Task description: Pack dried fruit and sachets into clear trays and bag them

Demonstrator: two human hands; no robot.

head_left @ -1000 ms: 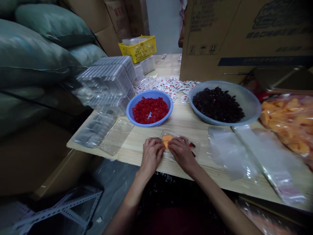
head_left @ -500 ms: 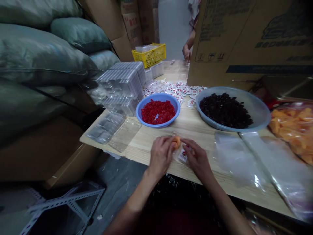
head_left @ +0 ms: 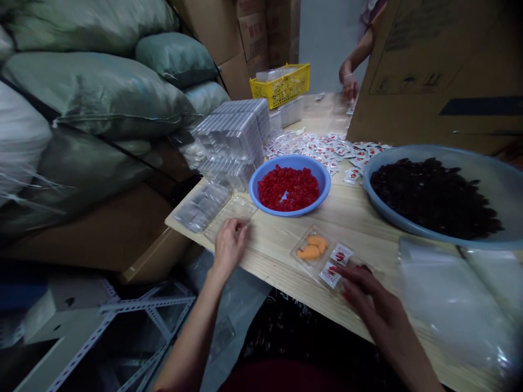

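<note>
A clear plastic tray lies on the table before me. Two orange pieces sit in its left compartment, and two small printed sachets in the middle. My right hand is over the tray's right end with fingers stretched out and apart; dark and red bits show partly beneath them. My left hand is at the near edge of another flat clear plastic tray or lid, its fingers curled together. What they pinch, if anything, is hidden.
A blue bowl of red fruit and a larger basin of dark fruit stand behind. Beyond are scattered sachets, stacked clear boxes and a yellow basket. Clear bags lie right. A co-worker's hand is at back.
My left hand has left the orange pieces and moved left to the flat clear plastic. My right hand has shifted to the tray's right end. The view has turned left.
</note>
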